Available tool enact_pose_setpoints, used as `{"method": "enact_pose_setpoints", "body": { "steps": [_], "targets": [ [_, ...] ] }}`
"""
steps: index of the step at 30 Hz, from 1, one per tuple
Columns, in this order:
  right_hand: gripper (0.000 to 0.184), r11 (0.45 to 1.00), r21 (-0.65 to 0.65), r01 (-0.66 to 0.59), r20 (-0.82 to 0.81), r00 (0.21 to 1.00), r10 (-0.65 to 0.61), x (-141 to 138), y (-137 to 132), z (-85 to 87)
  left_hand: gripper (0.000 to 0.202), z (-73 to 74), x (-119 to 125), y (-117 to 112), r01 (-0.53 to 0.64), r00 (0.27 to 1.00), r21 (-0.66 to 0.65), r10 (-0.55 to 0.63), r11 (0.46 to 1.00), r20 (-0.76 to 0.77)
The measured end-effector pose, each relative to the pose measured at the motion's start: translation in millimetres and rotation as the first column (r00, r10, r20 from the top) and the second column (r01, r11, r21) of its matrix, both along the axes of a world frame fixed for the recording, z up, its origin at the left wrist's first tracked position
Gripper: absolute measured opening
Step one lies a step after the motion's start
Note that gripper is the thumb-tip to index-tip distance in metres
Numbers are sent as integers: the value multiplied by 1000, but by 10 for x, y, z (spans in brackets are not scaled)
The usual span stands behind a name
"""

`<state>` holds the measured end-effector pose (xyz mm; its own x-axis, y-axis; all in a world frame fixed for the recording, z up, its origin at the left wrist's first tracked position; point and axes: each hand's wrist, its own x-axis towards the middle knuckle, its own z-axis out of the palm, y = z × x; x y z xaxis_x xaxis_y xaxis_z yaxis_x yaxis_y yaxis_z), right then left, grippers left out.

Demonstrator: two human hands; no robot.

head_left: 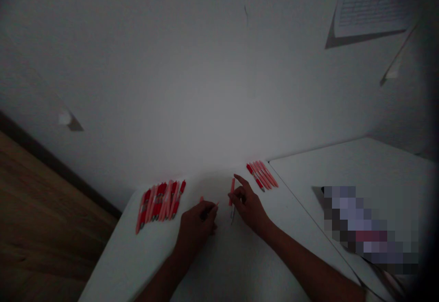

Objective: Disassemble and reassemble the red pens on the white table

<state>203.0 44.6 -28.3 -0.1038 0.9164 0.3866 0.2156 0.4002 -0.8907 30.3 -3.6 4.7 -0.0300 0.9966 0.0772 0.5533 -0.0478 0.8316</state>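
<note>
Two grips low over the white desk | left hand closed, seemingly on a pink-red pen, view dim | right hand pinching a red pen upright | red pens laid parallel, easy to lift singly | shorter row farthest, set apart

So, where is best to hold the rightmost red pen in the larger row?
Probably pinch the rightmost red pen mid-barrel, coming from its right, nearest the left hand. It lies flat at the row's end, so that side looks free; its other side sits against the next pen.
</note>
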Motion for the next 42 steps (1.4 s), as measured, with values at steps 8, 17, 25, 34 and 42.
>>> {"method": "enact_pose_setpoints", "body": {
  "steps": [8,17,25,34,42],
  "targets": [
    [45,925,35,379,528,778,-340,127,37,-18,27,11,-10,4,11,993,69,-3,998,-116],
    [44,942,50,332,754,606,-254,137,5,-22,27,2,-18,9,27,983,114,-6,993,-185],
    [46,942,140,304,717,625,-308,144,23,-104,26,14,-14,-6,30,985,115,-9,993,-173],
    [36,899,340,276,565,704,-430,133,4,-63,25,-14,-31,11,95,960,205,-35,974,-279],
    [26,895,433,-107,416,905,-93,39,-111,31,21,-8,-53,14,184,942,320,-74,930,-328]
  ]
}}
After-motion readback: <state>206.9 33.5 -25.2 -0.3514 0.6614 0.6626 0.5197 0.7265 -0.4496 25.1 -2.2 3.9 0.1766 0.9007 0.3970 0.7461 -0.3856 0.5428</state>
